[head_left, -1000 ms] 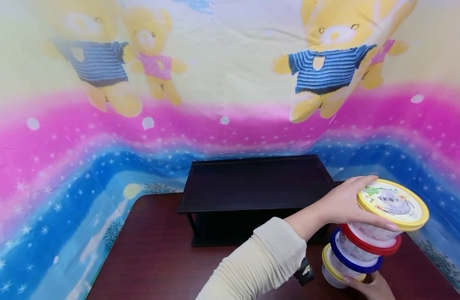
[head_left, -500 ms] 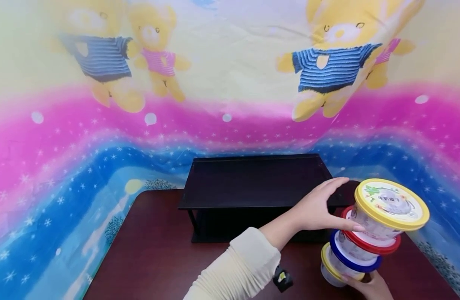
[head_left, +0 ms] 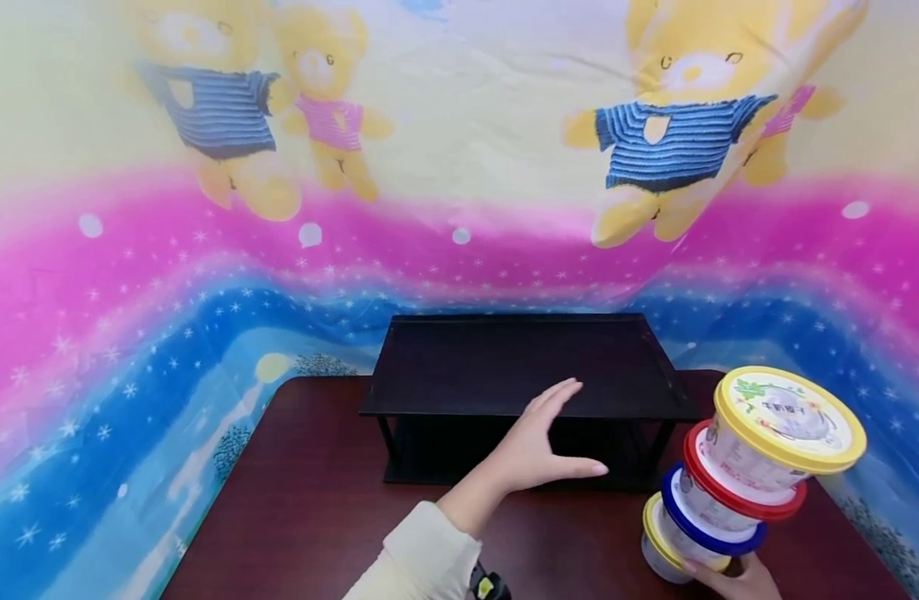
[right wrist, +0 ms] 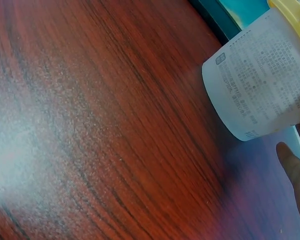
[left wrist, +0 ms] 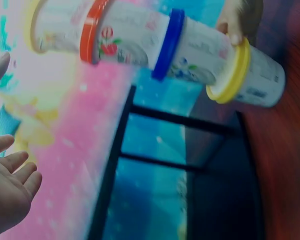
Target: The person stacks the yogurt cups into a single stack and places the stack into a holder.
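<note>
Several white printed tubs stand in a leaning stack at the table's right. On top sits a yellow-lidded tub (head_left: 792,419), above a red-lidded tub (head_left: 717,493) and a blue-lidded tub (head_left: 691,518). Lowest is another yellow-lidded tub (head_left: 660,560), its base on the table in the right wrist view (right wrist: 257,82). My right hand (head_left: 738,578) grips this bottom tub around its side near the lid; part of that hand is out of frame. Apart from the stack, to its left, my left hand (head_left: 529,454) hovers before the shelf with fingers spread, holding nothing.
A low black two-level shelf (head_left: 526,362) stands at the back of the dark red wooden table (head_left: 309,500). Behind it hangs a cloth backdrop (head_left: 459,150) printed with bears. The stack is close to the shelf's right end.
My left hand has let go of the top yellow-lidded tub and moved left, away from the stack. My right hand stays at the bottom tub.
</note>
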Demonstrator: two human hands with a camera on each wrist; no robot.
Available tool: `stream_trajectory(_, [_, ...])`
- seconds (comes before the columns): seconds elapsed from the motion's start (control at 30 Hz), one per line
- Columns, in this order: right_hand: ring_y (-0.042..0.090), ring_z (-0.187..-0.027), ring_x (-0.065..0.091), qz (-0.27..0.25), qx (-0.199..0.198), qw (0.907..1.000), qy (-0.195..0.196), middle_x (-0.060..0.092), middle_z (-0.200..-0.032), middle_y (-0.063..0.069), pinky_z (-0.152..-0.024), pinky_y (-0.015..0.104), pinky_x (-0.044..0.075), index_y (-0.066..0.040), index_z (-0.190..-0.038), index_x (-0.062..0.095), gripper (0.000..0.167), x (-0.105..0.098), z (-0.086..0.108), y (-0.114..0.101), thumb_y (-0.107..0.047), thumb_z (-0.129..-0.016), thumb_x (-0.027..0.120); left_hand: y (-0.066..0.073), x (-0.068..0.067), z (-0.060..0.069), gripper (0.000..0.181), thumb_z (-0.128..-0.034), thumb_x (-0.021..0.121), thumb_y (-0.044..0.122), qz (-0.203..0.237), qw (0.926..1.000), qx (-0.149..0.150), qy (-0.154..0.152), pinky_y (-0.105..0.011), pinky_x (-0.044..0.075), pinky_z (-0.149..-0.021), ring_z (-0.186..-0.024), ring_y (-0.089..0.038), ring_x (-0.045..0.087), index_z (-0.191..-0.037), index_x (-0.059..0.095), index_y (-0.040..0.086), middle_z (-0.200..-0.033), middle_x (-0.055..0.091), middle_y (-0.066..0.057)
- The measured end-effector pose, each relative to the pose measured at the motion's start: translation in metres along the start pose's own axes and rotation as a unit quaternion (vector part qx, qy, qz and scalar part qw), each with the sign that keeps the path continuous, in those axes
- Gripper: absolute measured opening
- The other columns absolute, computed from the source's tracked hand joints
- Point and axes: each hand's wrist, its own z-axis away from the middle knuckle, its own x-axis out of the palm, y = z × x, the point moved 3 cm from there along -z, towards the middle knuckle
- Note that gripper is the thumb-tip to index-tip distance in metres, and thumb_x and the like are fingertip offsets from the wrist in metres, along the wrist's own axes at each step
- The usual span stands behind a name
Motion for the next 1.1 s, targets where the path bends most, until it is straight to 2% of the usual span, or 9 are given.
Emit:
stream_trajectory(0.13, [0.036,-0.102,0.043,0.006,-0.008,0.9999,0.004,0.033,-0.123,0.032,-0.077,0.041,0.04,0.008,-0.129,0.016,0.089,0.001,-0.001,0.001,-0.042,-0.073,0.064,-0.022,-0.012,0.018,0.081,-0.068,0.069,0.043,0.01,0.999,-0.02,0.039,-0.045,0.027,-0.093,-0.125,-0.008,0.017,-0.135,0.023,0.034,-0.139,0.019,0.013])
stream_trajectory(0.23, [0.037,-0.104,0.041,0.004,-0.005,1.0,-0.003,0.031,-0.124,0.032,-0.078,0.042,0.038,0.008,-0.13,0.014,0.091,-0.001,-0.002,-0.001,-0.042,-0.074,0.064,-0.034,-0.022,0.028,0.081,-0.0682,0.069,0.042,0.002,0.9975,-0.027,0.066,-0.046,0.026,-0.094,-0.125,-0.011,0.018,-0.136,0.027,0.025,-0.14,0.021,0.004])
stream_trajectory(0.37, [0.037,-0.106,0.039,-0.003,-0.006,0.9999,-0.013,0.03,-0.126,0.031,-0.08,0.043,0.038,0.007,-0.131,0.011,0.091,-0.002,-0.002,-0.002,-0.041,-0.075,0.063,-0.047,-0.036,0.042,0.082,-0.0689,0.069,0.042,-0.017,0.9948,-0.033,0.095,-0.046,0.025,-0.094,-0.126,-0.015,0.017,-0.136,0.029,0.015,-0.14,0.022,0.0])
stream_trajectory(0.57, [0.039,-0.106,0.039,0.007,-0.015,0.9996,-0.021,0.03,-0.125,0.033,-0.081,0.047,0.037,0.009,-0.13,0.011,0.089,-0.002,-0.002,0.001,-0.039,-0.076,0.063,-0.066,-0.059,0.068,0.082,-0.07,0.067,0.045,-0.037,0.9893,-0.066,0.125,-0.05,0.024,-0.093,-0.126,-0.017,0.015,-0.136,0.029,0.014,-0.14,0.021,-0.001])
stream_trajectory(0.77, [0.04,-0.107,0.038,0.013,-0.039,0.9988,-0.025,0.03,-0.124,0.033,-0.082,0.048,0.035,0.01,-0.129,0.01,0.087,-0.003,-0.001,0.0,-0.035,-0.077,0.063,-0.082,-0.082,0.092,0.081,-0.0684,0.068,0.044,-0.059,0.9776,-0.102,0.174,-0.052,0.024,-0.092,-0.125,-0.021,0.019,-0.134,0.032,0.015,-0.139,0.024,0.0])
stream_trajectory(0.9, [0.04,-0.107,0.038,0.007,-0.038,0.9987,-0.033,0.029,-0.125,0.033,-0.081,0.049,0.035,0.009,-0.13,0.009,0.087,-0.003,-0.001,-0.001,-0.036,-0.078,0.062,-0.09,-0.096,0.102,0.08,-0.068,0.069,0.043,-0.067,0.9711,-0.114,0.198,-0.052,0.024,-0.092,-0.124,-0.023,0.021,-0.134,0.033,0.014,-0.139,0.025,-0.002])
stream_trajectory(1.1, [0.037,-0.105,0.04,-0.006,-0.037,0.9987,-0.034,0.03,-0.125,0.031,-0.08,0.047,0.037,0.007,-0.131,0.01,0.084,-0.002,-0.001,-0.002,-0.035,-0.079,0.061,-0.1,-0.112,0.112,0.081,-0.0691,0.069,0.04,-0.096,0.9649,-0.12,0.213,-0.054,0.023,-0.092,-0.124,-0.028,0.02,-0.134,0.032,0.01,-0.138,0.025,-0.008])
